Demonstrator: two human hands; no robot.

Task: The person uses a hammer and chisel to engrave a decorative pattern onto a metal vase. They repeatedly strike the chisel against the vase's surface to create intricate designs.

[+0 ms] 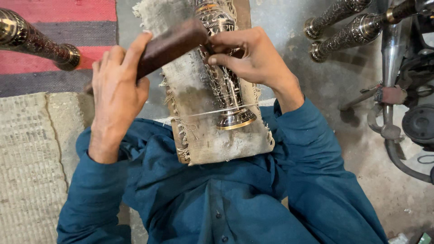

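Grey concrete floor (343, 90), dusty and stained, fills the view from above, with a person in a blue long-sleeved garment (226, 199) seated on it. Across the lap lies a wooden board wrapped in frayed, dirty cloth (212, 135), and this board is the landmark for everything else.

On the board rests an engraved metal vase (226, 86), dark and silvery with a brass-coloured rim, its foot towards the person's body. A thin pale cord (212, 111) crosses the board just above that foot.

The left hand (118, 90), left of the board, has its fingers (140, 47) wrapped tight around a dark brown wooden mallet (169, 45), whose head reaches over the board's upper part and touches or nearly touches the vase. The right hand (253, 56), over the board's right edge, has its fingers bent and pinched narrow against the vase's upper body; whether they hold a small tool there cannot be told.

Left of the board, a coarse woven mat (31, 158) covers the floor, and beyond it lies a rug striped red and grey (58, 22), above which another ornate metal piece (36, 40) juts in. To the right of the board, two more engraved metal stems (348, 27) lean at the top, beside dark machine parts and tubing (407, 99).
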